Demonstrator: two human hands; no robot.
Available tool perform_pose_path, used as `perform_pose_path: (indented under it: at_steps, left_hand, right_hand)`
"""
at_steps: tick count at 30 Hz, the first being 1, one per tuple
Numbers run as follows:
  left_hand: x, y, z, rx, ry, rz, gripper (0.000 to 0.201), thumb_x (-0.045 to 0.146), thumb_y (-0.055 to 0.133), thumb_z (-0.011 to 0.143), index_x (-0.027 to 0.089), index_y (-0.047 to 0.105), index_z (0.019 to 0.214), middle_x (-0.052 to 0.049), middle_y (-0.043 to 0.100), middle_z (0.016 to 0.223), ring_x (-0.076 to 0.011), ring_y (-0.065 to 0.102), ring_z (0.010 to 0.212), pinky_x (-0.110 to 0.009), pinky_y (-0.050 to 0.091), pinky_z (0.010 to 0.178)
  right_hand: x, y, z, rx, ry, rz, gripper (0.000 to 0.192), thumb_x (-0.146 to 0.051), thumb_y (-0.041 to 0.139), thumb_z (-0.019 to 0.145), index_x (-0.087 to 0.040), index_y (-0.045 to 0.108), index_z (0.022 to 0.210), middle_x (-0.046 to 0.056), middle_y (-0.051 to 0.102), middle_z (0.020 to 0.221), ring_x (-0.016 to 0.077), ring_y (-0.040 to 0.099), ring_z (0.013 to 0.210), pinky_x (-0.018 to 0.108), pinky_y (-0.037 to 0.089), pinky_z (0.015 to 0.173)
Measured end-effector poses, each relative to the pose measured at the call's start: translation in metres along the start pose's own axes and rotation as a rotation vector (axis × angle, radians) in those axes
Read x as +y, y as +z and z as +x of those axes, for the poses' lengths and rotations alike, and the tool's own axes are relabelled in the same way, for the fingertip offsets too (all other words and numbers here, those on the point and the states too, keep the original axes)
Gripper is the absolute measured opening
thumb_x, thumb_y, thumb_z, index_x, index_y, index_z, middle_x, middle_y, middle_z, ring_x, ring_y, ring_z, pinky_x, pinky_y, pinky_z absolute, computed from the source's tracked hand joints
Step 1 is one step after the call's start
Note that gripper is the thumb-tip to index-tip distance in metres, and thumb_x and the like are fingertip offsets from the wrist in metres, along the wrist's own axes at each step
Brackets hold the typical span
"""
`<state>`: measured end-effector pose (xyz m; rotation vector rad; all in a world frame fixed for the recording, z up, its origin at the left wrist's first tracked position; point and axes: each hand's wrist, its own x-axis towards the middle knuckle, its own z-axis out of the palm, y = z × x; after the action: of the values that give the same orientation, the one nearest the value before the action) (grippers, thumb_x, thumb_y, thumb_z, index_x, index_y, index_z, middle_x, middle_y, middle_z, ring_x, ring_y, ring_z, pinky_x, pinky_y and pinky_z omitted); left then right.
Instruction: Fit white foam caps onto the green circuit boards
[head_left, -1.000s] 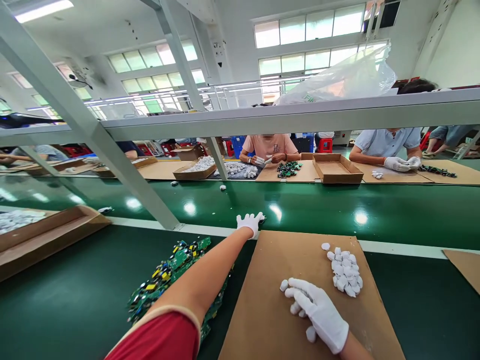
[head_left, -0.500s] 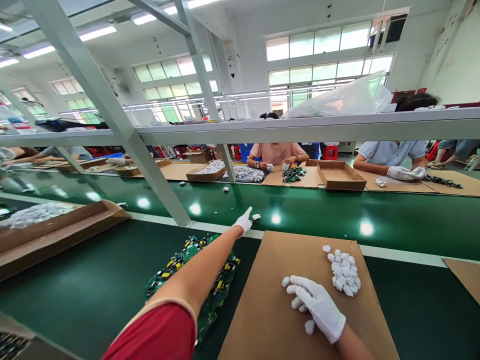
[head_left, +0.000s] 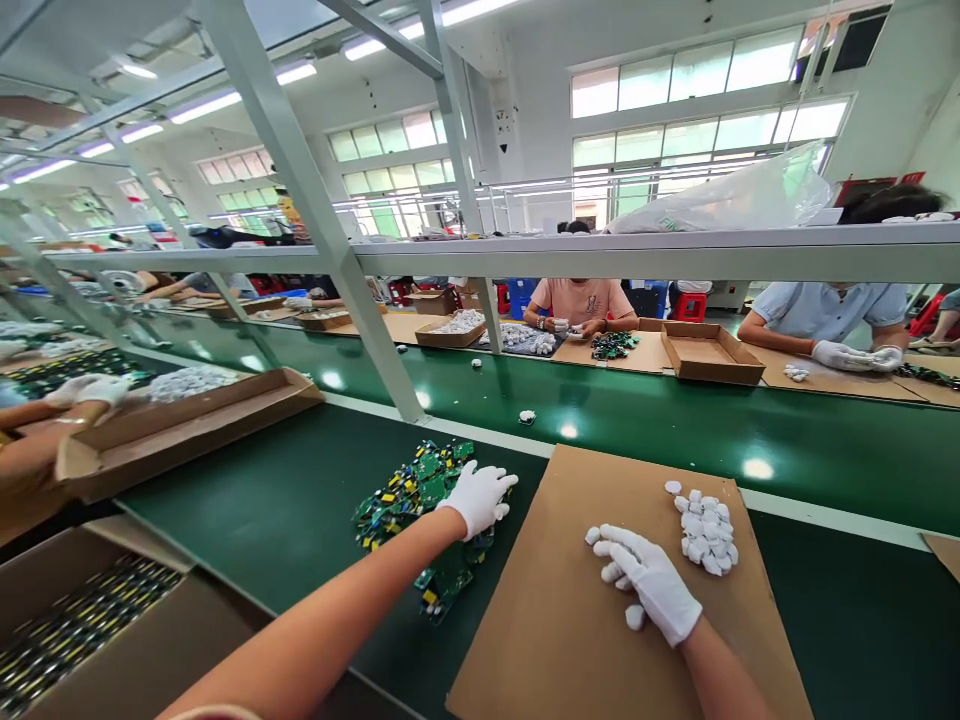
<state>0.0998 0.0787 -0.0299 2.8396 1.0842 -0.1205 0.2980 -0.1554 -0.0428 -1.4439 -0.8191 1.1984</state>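
While over circuit boards (head_left: 420,490), hands (head_left: 478,497) gloved.

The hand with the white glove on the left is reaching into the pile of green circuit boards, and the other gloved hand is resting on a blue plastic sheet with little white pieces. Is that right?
Almost. The right hand rests on a brown cardboard sheet, not a blue plastic one, as the head view shows. The rest holds: the left hand is on the pile of green circuit boards, and little white pieces lie on the cardboard by the right hand.
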Motion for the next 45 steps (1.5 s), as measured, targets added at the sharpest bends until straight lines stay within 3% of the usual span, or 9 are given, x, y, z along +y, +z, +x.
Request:
perform_pose_path:
  at_steps: [9, 12, 21, 27, 32, 36, 39, 41, 45]
  left_hand:
    - [-0.014, -0.007, 0.015, 0.117, -0.164, -0.194, 0.045, 0.025, 0.052, 0.075, 0.027, 0.053, 0.120, 0.001, 0.068, 0.104, -0.0169, 0.061, 0.098, -0.030, 0.038, 0.094]
    - [-0.016, -0.009, 0.011, 0.164, -0.199, -0.251, 0.039, 0.026, 0.051, 0.077, 0.026, 0.056, 0.116, 0.001, 0.069, 0.102, -0.0147, 0.062, 0.095, -0.024, 0.043, 0.085]
    - [-0.005, -0.009, 0.007, 0.244, -0.249, -0.426, 0.026, 0.024, 0.070, 0.057, 0.025, 0.069, 0.082, -0.001, 0.069, 0.093, -0.0248, 0.057, 0.101, -0.035, 0.035, 0.094]
    - [-0.003, -0.015, 0.009, 0.374, -0.301, -0.752, 0.022, 0.027, 0.073, 0.052, 0.021, 0.064, 0.072, 0.000, 0.064, 0.070, -0.0214, 0.058, 0.086, -0.034, 0.040, 0.086]
    - [0.031, -0.022, -0.001, 0.454, -0.250, -1.176, 0.043, 0.045, 0.068, 0.059, 0.016, 0.058, 0.089, -0.004, 0.064, 0.085, -0.0184, 0.058, 0.085, -0.032, 0.046, 0.077]
    - [0.094, -0.016, -0.009, 0.284, -0.125, -1.496, 0.042, 0.053, 0.061, 0.068, 0.018, 0.055, 0.090, -0.007, 0.063, 0.097, -0.0175, 0.062, 0.079, -0.031, 0.050, 0.064]
    - [0.134, -0.005, -0.011, -0.112, -0.098, -2.013, 0.030, 0.044, 0.062, 0.074, 0.018, 0.056, 0.087, -0.005, 0.063, 0.093, -0.0118, 0.062, 0.068, -0.021, 0.047, 0.052]
    - [0.147, 0.003, -0.010, -0.347, -0.115, -2.308, 0.022, 0.038, 0.061, 0.077, 0.019, 0.056, 0.086, -0.001, 0.063, 0.086, -0.0071, 0.057, 0.059, -0.015, 0.042, 0.045]
    - [0.144, 0.020, -0.005, -0.500, -0.081, -2.555, 0.015, 0.034, 0.054, 0.083, 0.023, 0.056, 0.092, 0.004, 0.062, 0.076, -0.0007, 0.039, 0.039, -0.012, 0.027, 0.033]
  right_hand:
    - [0.004, 0.000, -0.003, 0.006, -0.021, -0.003, 0.040, -0.043, 0.051, 0.076, -0.021, 0.060, 0.109, 0.004, 0.061, 0.077, 0.0105, 0.048, 0.054, 0.014, 0.025, 0.030]
    - [0.005, -0.002, -0.005, 0.074, -0.082, 0.008, 0.041, -0.041, 0.053, 0.075, -0.018, 0.060, 0.108, 0.005, 0.065, 0.086, 0.0105, 0.052, 0.057, 0.018, 0.038, 0.038]
    - [0.006, -0.032, -0.009, 0.223, -0.264, -0.549, 0.037, -0.038, 0.047, 0.080, -0.016, 0.062, 0.107, 0.006, 0.068, 0.087, 0.0177, 0.062, 0.077, 0.032, 0.047, 0.075]
    - [0.013, -0.036, -0.020, 0.095, -0.277, -0.819, 0.020, -0.021, 0.068, 0.056, -0.022, 0.069, 0.075, 0.000, 0.063, 0.078, 0.0137, 0.056, 0.063, 0.026, 0.041, 0.064]
    - [0.014, -0.029, -0.015, 0.155, -0.332, -0.914, 0.008, -0.015, 0.060, 0.063, -0.022, 0.062, 0.067, -0.002, 0.060, 0.067, 0.0142, 0.055, 0.063, 0.026, 0.039, 0.063]
    - [0.012, -0.023, -0.006, 0.268, -0.424, -0.895, 0.007, -0.018, 0.055, 0.072, -0.021, 0.061, 0.076, 0.006, 0.062, 0.101, 0.0202, 0.056, 0.097, 0.031, 0.041, 0.080]
    - [0.015, -0.019, -0.003, 0.306, -0.492, -0.864, 0.006, -0.018, 0.058, 0.071, -0.021, 0.062, 0.074, 0.007, 0.061, 0.110, 0.0223, 0.049, 0.112, 0.035, 0.038, 0.091]
    - [0.020, -0.017, -0.002, 0.334, -0.528, -0.830, 0.006, -0.019, 0.059, 0.071, -0.021, 0.062, 0.076, 0.008, 0.062, 0.109, 0.0226, 0.050, 0.112, 0.037, 0.038, 0.092]
    - [0.027, -0.010, -0.002, 0.339, -0.520, -0.840, 0.009, -0.018, 0.060, 0.070, -0.021, 0.063, 0.078, 0.007, 0.063, 0.109, 0.0228, 0.052, 0.110, 0.037, 0.040, 0.090]
